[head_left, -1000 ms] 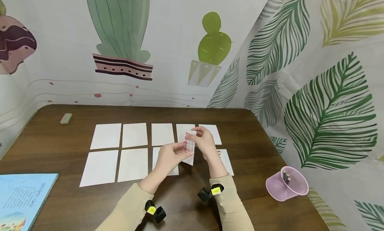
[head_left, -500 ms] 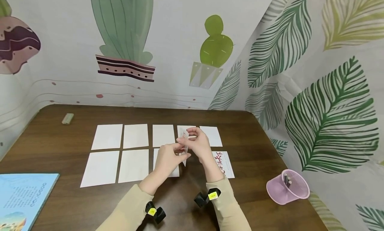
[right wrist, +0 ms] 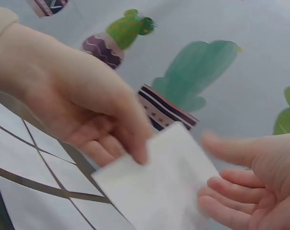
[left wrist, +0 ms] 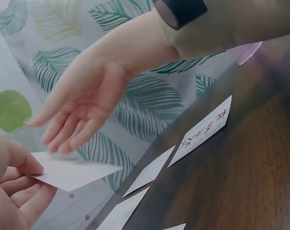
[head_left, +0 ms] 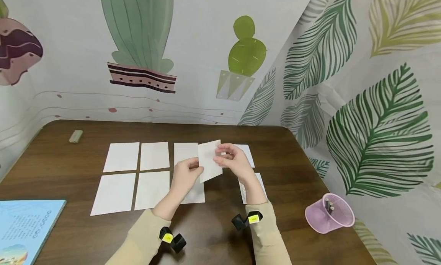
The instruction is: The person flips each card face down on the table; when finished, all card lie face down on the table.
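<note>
My left hand (head_left: 185,175) pinches a white card (head_left: 209,161) by its left edge, between thumb and fingers. The card is raised above the table, its blank face towards the head camera. My right hand (head_left: 236,162) is at the card's right edge. In the right wrist view its thumb stands away from the card and its fingers (right wrist: 231,191) lie loosely at the edge; whether they touch it I cannot tell. Below the right forearm lies a card with red handwritten characters (left wrist: 204,132), partly hidden in the head view.
White cards (head_left: 120,156) lie blank side up in two rows on the brown table (head_left: 213,234). A blue book (head_left: 31,223) is at the left, a small pale block (head_left: 75,136) at the back left. The pink mesh cup (head_left: 318,217) at the right holds several sticks.
The held card has turned from its red-lettered face, through edge-on, to its blank face. My left hand has shifted slightly left with it, and the right hand's pinch has come loose.
</note>
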{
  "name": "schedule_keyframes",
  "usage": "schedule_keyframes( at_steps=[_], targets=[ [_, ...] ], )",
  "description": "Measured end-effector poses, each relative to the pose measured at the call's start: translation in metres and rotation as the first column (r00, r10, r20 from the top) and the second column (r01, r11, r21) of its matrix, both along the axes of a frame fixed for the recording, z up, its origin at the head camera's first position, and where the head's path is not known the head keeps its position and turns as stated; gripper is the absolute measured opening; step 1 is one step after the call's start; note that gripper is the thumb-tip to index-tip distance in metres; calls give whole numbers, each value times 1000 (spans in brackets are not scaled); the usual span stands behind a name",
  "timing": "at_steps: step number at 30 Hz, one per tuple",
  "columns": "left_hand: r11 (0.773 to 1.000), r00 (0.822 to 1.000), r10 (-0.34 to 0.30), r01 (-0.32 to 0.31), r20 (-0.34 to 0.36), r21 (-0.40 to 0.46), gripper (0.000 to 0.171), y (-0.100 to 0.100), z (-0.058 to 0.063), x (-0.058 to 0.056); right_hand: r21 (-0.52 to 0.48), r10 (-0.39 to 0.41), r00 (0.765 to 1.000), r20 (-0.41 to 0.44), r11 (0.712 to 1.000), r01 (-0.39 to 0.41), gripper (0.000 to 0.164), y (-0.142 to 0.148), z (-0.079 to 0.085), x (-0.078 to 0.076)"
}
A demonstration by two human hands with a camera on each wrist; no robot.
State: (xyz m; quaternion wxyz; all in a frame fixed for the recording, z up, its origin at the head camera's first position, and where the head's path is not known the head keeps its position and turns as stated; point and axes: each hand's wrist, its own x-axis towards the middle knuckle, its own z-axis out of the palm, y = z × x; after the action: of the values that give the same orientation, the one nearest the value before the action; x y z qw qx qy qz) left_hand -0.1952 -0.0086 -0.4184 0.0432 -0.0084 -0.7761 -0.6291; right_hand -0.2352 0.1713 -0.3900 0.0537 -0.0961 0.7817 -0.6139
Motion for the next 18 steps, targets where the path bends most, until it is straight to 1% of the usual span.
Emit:
schedule_keyframes(
  at_steps=[3, 5, 7, 9, 12, 14, 18],
  targets=[
    [999, 997, -15, 12, 75, 35, 37, -3, -4, -3, 29, -103, 994, -18, 994, 104, 37, 11, -2, -3],
    [997, 991, -36, 28, 126, 66, 40, -5, -8, -6, 49, -133, 991, -4, 990, 133, 36, 17, -4, -6],
    [993, 983, -67, 49, 169, 108, 42, -5, -12, -9, 55, -113, 993, 43, 992, 110, 38, 22, -6, -9],
    [986, 972, -99, 67, 212, 152, 42, -4, -15, -12, 61, -63, 993, 104, 997, 56, 40, 26, -10, -11],
    [976, 959, -136, 87, 247, 200, 43, -3, -20, -14, 70, -9, 985, 175, 998, -4, 38, 28, -13, -13],
    [972, 954, -154, 99, 256, 213, 42, -2, -22, -14, 78, 8, 981, 193, 997, -23, 34, 28, -15, -14],
    [970, 949, -167, 110, 269, 215, 42, 0, -26, -13, 86, 23, 978, 207, 995, -42, 25, 29, -18, -13]
  ],
)
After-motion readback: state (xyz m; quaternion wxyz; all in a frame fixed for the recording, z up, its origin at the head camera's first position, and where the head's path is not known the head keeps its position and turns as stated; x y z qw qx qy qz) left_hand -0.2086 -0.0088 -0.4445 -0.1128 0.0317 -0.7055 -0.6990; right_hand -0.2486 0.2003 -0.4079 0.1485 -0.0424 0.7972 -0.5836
